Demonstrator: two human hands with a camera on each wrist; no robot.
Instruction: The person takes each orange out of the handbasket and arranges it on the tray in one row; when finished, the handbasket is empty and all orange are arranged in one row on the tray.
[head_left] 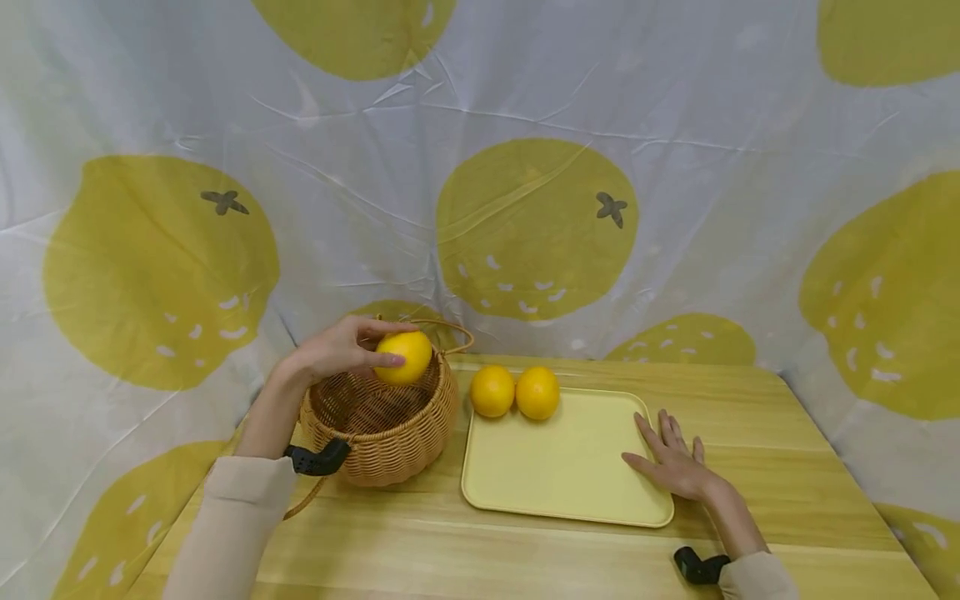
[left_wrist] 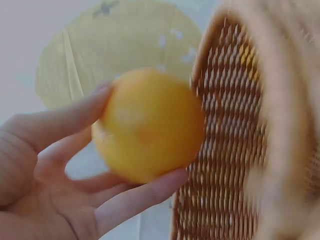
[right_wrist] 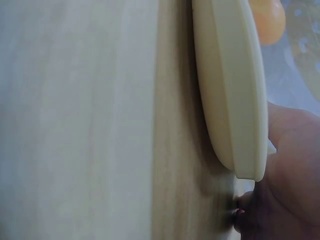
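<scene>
My left hand [head_left: 341,346] pinches an orange [head_left: 405,358] between thumb and fingers, over the mouth of a wicker basket [head_left: 397,446]. In the left wrist view the held orange [left_wrist: 150,127] overlaps the basket's woven inside [left_wrist: 225,130]. Two more oranges sit side by side at the far left corner of a pale yellow tray [head_left: 570,467], a left one [head_left: 492,391] and a right one [head_left: 537,392]. Spread fingers of my right hand [head_left: 678,467] rest at the tray's right edge, with the thumb over its rim. The right wrist view shows the tray's corner [right_wrist: 240,100] close by that hand.
The basket stands left of the tray on a wooden table [head_left: 420,550]; its thin handles stick out at the back and front left. Behind hangs a grey-white cloth [head_left: 360,225] printed with big lemons. Each wrist wears a black camera mount, such as the right one [head_left: 697,567].
</scene>
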